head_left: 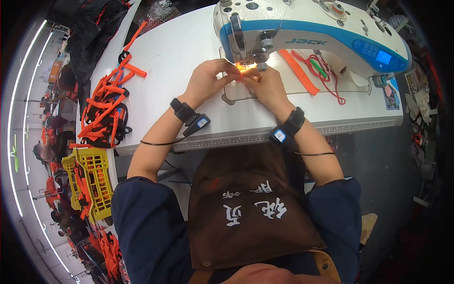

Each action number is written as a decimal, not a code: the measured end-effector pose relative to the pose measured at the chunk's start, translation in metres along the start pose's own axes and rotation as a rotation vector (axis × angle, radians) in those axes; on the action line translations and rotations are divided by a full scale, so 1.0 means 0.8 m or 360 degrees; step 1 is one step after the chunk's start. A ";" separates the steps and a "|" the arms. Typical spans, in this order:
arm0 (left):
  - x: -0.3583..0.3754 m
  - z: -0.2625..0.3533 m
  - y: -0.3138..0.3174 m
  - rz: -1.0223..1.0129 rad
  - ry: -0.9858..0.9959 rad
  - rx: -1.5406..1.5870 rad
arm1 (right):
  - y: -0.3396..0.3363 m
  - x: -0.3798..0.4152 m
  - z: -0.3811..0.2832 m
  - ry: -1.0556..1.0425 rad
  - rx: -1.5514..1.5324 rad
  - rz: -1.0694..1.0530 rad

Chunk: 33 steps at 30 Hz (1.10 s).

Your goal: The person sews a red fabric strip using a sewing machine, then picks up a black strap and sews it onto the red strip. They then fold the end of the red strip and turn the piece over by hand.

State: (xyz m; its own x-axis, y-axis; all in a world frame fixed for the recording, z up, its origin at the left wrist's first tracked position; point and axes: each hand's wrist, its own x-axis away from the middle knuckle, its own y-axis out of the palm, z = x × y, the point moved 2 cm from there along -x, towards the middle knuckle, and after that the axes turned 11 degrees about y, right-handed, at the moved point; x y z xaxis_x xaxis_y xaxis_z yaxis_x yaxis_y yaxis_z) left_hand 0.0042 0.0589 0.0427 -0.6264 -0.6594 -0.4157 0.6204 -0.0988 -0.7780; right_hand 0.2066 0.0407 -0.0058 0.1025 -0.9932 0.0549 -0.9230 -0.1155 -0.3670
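Note:
My left hand (208, 81) and my right hand (268, 86) meet in front of the needle area of a white and blue sewing machine (293, 35). Fingertips of both hands pinch a small orange fabric piece (241, 75), mostly covered by the fingers. The machine's lamp lights it brightly beneath the presser foot (244, 61). Whether the needle is in the fabric cannot be made out. On the machine bed, right of my right hand, lie a flat orange strip (300, 73), a red cord (335, 87) and a green-handled tool (318, 68).
A tangled pile of orange and black straps (104, 106) covers the table's left end. Below it stands a yellow basket (105, 163) with orange pieces inside. A ruler strip (250, 137) runs along the front edge. Other people sit at work far left.

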 end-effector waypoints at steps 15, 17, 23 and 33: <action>0.006 0.018 0.014 0.0018 0.0260 -0.0608 | 0.003 0.000 0.000 -0.0211 0.0136 0.0094; 0.008 0.017 0.015 0.0016 0.0248 -0.0593 | 0.003 0.001 -0.002 -0.0215 0.0175 0.0088; 0.011 0.012 0.016 0.0021 0.0195 -0.0513 | 0.004 0.002 0.003 -0.0400 0.0261 0.0128; 0.014 0.022 0.020 0.0204 0.0113 -0.0142 | 0.001 0.000 0.007 -0.0209 0.0015 0.0066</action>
State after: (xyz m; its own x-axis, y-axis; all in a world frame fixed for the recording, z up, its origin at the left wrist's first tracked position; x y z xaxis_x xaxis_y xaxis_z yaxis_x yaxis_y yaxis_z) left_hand 0.0152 0.0370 0.0337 -0.5785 -0.6075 -0.5444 0.6552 0.0514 -0.7537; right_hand 0.2075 0.0408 -0.0112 0.1125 -0.9902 -0.0822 -0.9241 -0.0739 -0.3749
